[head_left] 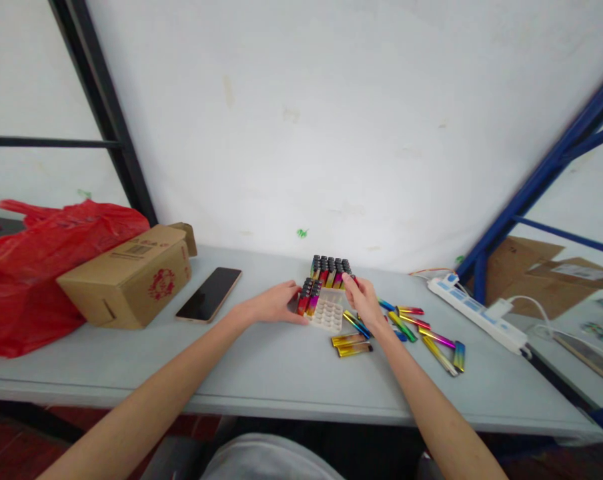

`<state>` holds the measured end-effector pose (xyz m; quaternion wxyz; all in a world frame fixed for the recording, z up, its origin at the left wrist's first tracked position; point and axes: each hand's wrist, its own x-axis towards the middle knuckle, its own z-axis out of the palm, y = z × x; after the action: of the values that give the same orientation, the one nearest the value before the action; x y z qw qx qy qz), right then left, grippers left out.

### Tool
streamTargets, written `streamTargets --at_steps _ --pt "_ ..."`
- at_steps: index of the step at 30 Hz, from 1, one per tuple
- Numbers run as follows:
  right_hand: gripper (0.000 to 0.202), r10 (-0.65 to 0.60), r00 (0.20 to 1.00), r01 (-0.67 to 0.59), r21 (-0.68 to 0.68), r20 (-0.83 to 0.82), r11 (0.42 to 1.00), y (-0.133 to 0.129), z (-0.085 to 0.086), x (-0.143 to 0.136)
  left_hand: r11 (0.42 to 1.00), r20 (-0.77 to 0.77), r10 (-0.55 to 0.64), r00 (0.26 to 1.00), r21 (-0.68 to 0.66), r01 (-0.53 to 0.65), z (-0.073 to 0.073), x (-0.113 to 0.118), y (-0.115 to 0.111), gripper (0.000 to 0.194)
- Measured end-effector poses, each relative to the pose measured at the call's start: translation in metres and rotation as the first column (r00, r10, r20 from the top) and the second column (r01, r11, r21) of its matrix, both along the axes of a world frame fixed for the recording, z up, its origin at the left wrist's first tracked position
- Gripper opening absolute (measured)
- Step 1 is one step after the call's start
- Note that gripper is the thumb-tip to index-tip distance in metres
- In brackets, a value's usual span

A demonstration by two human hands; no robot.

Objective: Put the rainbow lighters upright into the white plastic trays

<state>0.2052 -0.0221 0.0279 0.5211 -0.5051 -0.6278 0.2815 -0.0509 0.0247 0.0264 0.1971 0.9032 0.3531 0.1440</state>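
Several shiny coloured lighters with black tops stand upright in the left part of a white tray (327, 316) that has round slots. My left hand (280, 303) is at the left side of these standing lighters (309, 298), thumb and fingers apart. A fuller block of upright lighters (330, 271) stands just behind. My right hand (360, 297) is closed at the right edge of that block, and what its fingers hold is too small and hidden to make out. Loose lighters (406, 325) in gold, red, blue, green and purple lie to the right of the tray and in front of it.
A phone (209, 295) lies at the left, beside a cardboard box (131, 277) and a red plastic bag (56, 260). On the right are a white power strip (476, 313) with cables and folded cardboard (546, 277). A white wall rises behind the table (261, 380).
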Motion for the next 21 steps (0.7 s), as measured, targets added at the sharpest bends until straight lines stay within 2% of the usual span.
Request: streamTargets --at_steps 5,9,16,21 --pt "0.052 -0.174 0.966 0.147 0.145 0.192 0.978 -0.002 -0.005 -0.002 1.0 0.012 0.017 1.0 0.015 -0.017 -0.002 0.0 0.001 0.064" --pt "0.047 -0.173 0.955 0.133 0.175 0.239 0.975 -0.006 -0.006 -0.009 1.0 0.018 0.01 1.0 0.009 -0.01 0.001 0.0 -0.001 0.062" --pt "0.048 -0.142 0.959 0.107 0.152 0.245 0.983 -0.008 -0.006 -0.013 1.0 0.022 0.007 1.0 -0.002 -0.007 0.002 0.001 -0.002 0.062" --pt "0.046 -0.183 0.947 0.146 0.155 0.264 0.977 -0.006 -0.009 -0.01 1.0 0.002 0.005 1.0 0.009 -0.005 0.002 0.001 -0.001 0.063"
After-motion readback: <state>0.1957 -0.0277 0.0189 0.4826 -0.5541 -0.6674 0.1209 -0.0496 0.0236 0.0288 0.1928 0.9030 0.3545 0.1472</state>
